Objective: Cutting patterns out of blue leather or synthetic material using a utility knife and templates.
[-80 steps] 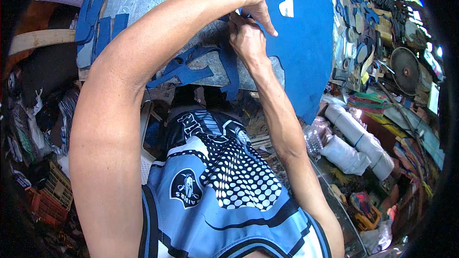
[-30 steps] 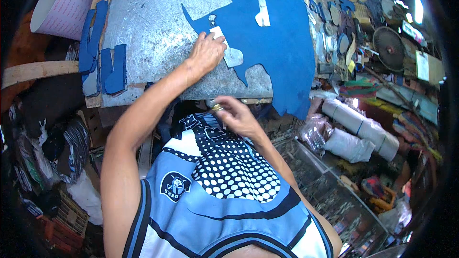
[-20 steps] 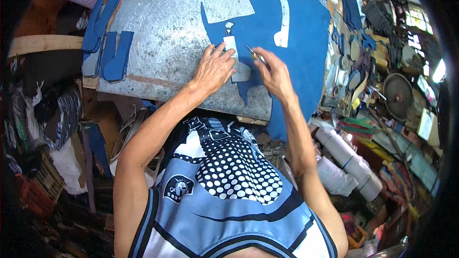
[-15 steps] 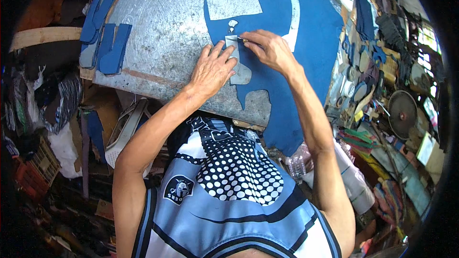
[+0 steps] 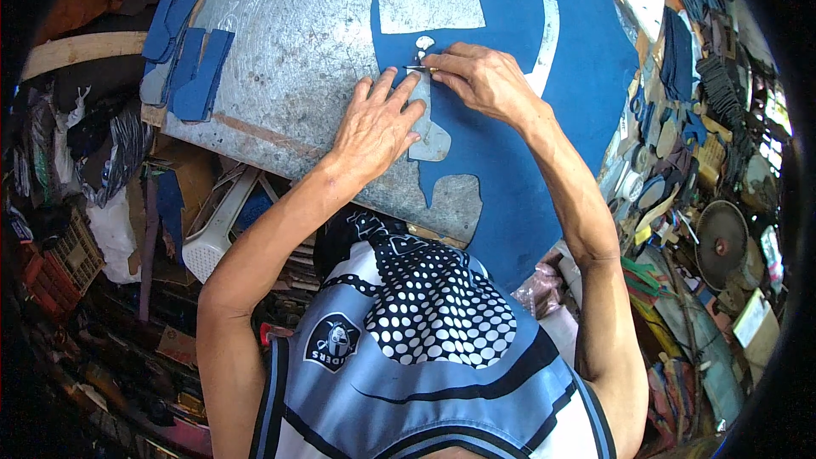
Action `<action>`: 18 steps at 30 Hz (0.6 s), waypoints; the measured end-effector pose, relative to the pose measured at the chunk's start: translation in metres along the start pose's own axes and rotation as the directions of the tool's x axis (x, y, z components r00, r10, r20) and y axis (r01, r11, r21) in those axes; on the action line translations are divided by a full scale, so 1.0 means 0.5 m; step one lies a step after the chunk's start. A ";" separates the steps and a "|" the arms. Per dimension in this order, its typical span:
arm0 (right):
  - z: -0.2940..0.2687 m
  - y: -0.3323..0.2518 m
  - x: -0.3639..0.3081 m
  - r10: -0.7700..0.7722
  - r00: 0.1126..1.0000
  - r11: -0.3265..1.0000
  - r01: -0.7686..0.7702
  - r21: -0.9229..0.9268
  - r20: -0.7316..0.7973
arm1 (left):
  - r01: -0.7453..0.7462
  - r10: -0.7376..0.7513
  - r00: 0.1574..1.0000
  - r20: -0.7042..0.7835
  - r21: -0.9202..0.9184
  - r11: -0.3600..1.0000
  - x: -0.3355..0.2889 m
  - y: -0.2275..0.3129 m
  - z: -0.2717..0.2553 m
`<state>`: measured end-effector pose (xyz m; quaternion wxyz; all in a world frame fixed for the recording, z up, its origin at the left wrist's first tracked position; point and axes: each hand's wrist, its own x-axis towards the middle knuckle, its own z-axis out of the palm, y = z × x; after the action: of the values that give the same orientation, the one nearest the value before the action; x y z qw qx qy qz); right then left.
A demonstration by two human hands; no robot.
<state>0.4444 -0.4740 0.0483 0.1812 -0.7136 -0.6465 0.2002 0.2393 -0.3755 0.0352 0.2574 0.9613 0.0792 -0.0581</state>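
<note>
A large blue sheet [image 5: 586,127] with several cut-out gaps lies over a scratched metal tabletop [image 5: 280,76]. On the sheet's left edge rests my left hand [image 5: 374,123], palm down with fingers spread, fingertips beside a narrow grey strip-shaped area. My right hand [image 5: 489,85] pinches a small thin tool just right of the left fingertips; its point is too small to make out. Between the two hands shows a thin, straight, pale edge [image 5: 415,68]. A small white rounded spot [image 5: 425,42] sits just beyond it.
Cut blue pieces [image 5: 200,76] lie at the tabletop's left edge. To the right are piled scraps and a round dark disc [image 5: 721,242]. A white plastic chair [image 5: 212,242] stands below the table at left, near a red crate [image 5: 59,289].
The view has shifted slightly. My right hand stays pinched near the left fingertips. The bright strip under the left fingers now shows only as a thin line.
</note>
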 end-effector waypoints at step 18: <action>0.000 -0.009 -0.001 0.089 0.993 0.994 -0.083 -0.072 0.081 | -0.010 0.010 1.000 0.001 0.015 1.000 0.009 -0.008 -0.012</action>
<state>0.4404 -0.4742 0.0508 0.1206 -0.7375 -0.6285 0.2156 0.2434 -0.3686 0.0377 0.2503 0.9636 0.0741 -0.0577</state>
